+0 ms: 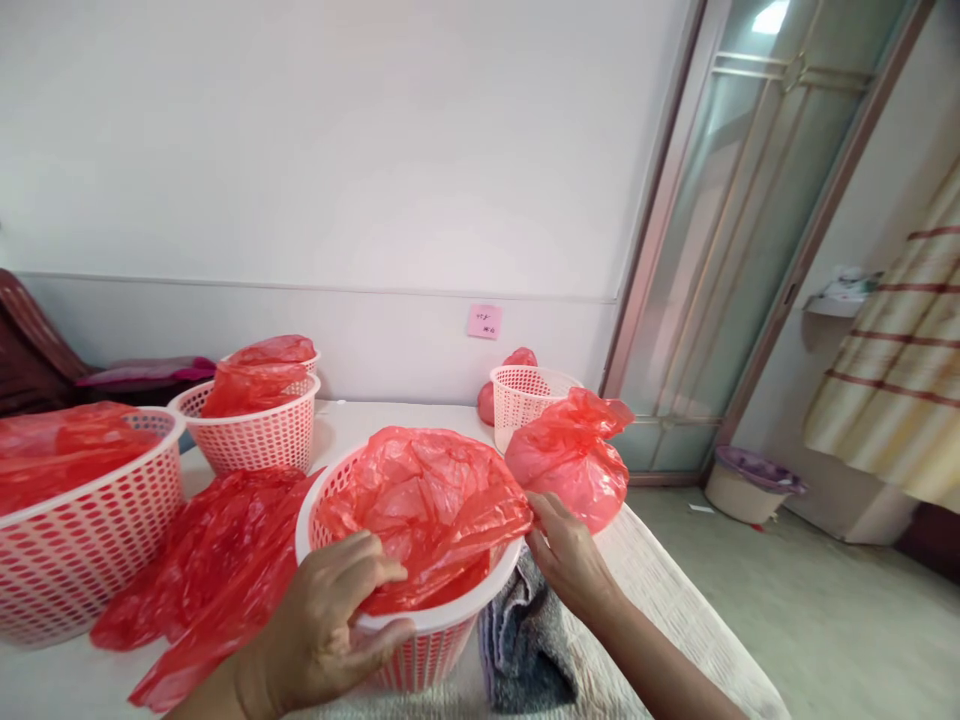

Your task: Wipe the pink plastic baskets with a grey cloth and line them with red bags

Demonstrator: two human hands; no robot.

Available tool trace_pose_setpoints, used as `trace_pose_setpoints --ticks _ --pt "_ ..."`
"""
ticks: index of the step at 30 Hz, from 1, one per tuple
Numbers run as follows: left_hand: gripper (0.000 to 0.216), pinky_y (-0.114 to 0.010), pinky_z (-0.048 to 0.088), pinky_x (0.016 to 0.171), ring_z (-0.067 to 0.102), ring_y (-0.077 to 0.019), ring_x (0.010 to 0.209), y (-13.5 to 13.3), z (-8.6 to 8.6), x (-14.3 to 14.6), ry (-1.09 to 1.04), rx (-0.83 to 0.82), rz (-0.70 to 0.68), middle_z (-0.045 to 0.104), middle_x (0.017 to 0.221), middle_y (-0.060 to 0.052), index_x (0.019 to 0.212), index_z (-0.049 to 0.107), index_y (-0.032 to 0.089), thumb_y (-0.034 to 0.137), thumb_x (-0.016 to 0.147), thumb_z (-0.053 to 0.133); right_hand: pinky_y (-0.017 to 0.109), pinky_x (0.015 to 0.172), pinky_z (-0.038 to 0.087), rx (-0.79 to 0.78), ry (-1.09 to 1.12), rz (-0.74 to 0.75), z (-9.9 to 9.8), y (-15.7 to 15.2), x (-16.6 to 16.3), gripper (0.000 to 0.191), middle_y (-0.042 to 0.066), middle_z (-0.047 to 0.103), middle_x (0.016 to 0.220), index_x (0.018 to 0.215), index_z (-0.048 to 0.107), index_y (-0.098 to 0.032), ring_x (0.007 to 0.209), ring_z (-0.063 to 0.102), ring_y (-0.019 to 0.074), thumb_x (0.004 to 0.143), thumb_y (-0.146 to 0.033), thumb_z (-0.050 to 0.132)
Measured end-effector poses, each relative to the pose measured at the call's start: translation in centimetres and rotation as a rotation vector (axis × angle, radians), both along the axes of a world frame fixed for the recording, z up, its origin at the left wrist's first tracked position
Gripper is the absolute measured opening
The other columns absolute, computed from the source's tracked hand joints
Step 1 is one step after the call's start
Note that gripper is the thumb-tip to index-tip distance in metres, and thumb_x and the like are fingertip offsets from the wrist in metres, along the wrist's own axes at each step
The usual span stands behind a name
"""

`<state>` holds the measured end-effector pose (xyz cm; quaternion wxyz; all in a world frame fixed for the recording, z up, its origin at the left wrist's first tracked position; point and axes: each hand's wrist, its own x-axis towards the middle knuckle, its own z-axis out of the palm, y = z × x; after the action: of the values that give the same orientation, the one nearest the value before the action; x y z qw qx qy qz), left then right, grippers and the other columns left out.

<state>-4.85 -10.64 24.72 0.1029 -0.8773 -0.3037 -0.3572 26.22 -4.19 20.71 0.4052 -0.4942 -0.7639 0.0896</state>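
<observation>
A white perforated plastic basket stands in front of me, with a crumpled red plastic bag inside it. The bag's edge rises above the rim at the back and stretches out to the right. My left hand is at the near left of the rim, thumb and fingers apart, fingertips over the bag. At the right rim, my right hand pinches the bag's edge between thumb and fingers. A folded grey cloth lies beside the basket, below my right forearm. Loose red plastic bags are heaped to the left.
Bagged baskets stand at the left, with others behind. A white basket and a gathered red bag sit back right on the white-covered table. A pink note is on the wall; a bin stands on the floor.
</observation>
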Motion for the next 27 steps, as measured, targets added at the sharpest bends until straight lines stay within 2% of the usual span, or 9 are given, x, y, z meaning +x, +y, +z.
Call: trace_pose_setpoints --ticks 3,6,11,15,18,20,22,25,27 --pt "0.027 -0.031 0.052 0.079 0.065 -0.0207 0.091 -0.7 0.0 -0.7 0.048 0.067 0.039 0.068 0.092 -0.004 0.112 0.053 0.021 0.023 0.087 0.061 0.042 0.094 0.047 0.186 -0.052 -0.041 0.3 -1.4 0.1 0.041 0.012 0.059 0.12 0.13 0.047 -0.023 0.112 0.056 0.0278 0.09 -0.02 0.05" --pt "0.033 -0.034 0.049 0.093 0.062 -0.0213 0.101 -1.3 -0.4 -1.5 0.089 0.138 0.074 0.068 0.101 -0.006 0.118 0.054 0.019 0.021 0.086 0.062 0.043 0.093 0.048 0.328 -0.127 0.004 0.6 -2.4 -0.4 0.038 0.012 0.057 0.118 0.127 0.049 -0.025 0.11 0.056 0.0268 0.091 -0.015 0.047" --pt "0.034 -0.032 0.045 0.101 0.06 -0.0181 0.104 -2.0 -0.7 -2.7 0.144 0.165 0.066 0.067 0.106 -0.005 0.121 0.058 0.019 0.017 0.088 0.061 0.037 0.079 0.052 0.364 -0.09 0.092 0.9 -3.0 -1.2 0.023 0.008 0.057 0.1 0.104 0.054 -0.023 0.093 0.058 0.0219 0.09 -0.007 0.045" --pt "0.039 -0.026 0.04 0.106 0.057 -0.014 0.112 -2.3 -0.5 -3.8 0.182 0.13 0.042 0.066 0.112 -0.004 0.128 0.056 0.02 0.009 0.091 0.05 0.033 0.078 0.051 0.361 -0.066 0.131 1.0 -2.6 -0.8 0.021 0.006 0.057 0.097 0.101 0.053 -0.022 0.091 0.057 0.0198 0.091 -0.006 0.043" --pt "0.048 -0.021 0.038 0.108 0.054 -0.0109 0.119 -2.0 -0.2 -4.3 0.17 0.085 0.091 0.065 0.119 -0.003 0.131 0.053 0.021 0.002 0.088 0.042 0.033 0.078 0.05 0.318 -0.09 0.156 1.5 -2.0 -0.4 0.025 0.007 0.057 0.098 0.105 0.055 -0.021 0.093 0.057 0.02 0.092 -0.006 0.042" --pt "0.046 -0.02 0.039 0.108 0.056 -0.0104 0.118 -1.6 0.0 -4.3 0.12 0.076 0.139 0.066 0.117 -0.002 0.13 0.052 0.021 0.004 0.089 0.043 0.034 0.08 0.05 0.273 -0.115 0.169 1.9 -1.6 -0.3 0.026 0.007 0.057 0.099 0.107 0.057 -0.022 0.094 0.057 0.0208 0.092 -0.007 0.041" --pt "0.04 -0.02 0.044 0.103 0.062 -0.0104 0.109 -1.1 0.1 -4.0 0.042 0.03 0.168 0.069 0.109 -0.001 0.128 0.051 0.022 0.01 0.091 0.045 0.034 0.08 0.049 0.228 -0.104 0.17 2.3 -1.3 -0.4 0.024 0.007 0.057 0.097 0.103 0.06 -0.022 0.093 0.057 0.0206 0.093 -0.01 0.04" --pt "0.033 -0.017 0.053 0.085 0.068 -0.0095 0.091 -0.4 0.1 -3.2 -0.106 -0.103 0.189 0.07 0.096 0.001 0.123 0.052 0.025 0.016 0.092 0.049 0.033 0.076 0.048 0.183 -0.014 0.146 2.5 -1.0 -0.7 0.02 0.005 0.057 0.091 0.091 0.06 -0.021 0.087 0.057 0.0195 0.093 -0.013 0.041" --pt "0.027 -0.015 0.054 0.076 0.069 -0.0091 0.085 -0.1 0.0 -2.7 -0.187 -0.181 0.202 0.07 0.094 0.003 0.118 0.054 0.027 0.02 0.092 0.052 0.033 0.075 0.047 0.154 0.058 0.127 2.3 -0.8 -0.8 0.018 0.004 0.057 0.089 0.087 0.059 -0.021 0.085 0.057 0.0192 0.092 -0.015 0.043"
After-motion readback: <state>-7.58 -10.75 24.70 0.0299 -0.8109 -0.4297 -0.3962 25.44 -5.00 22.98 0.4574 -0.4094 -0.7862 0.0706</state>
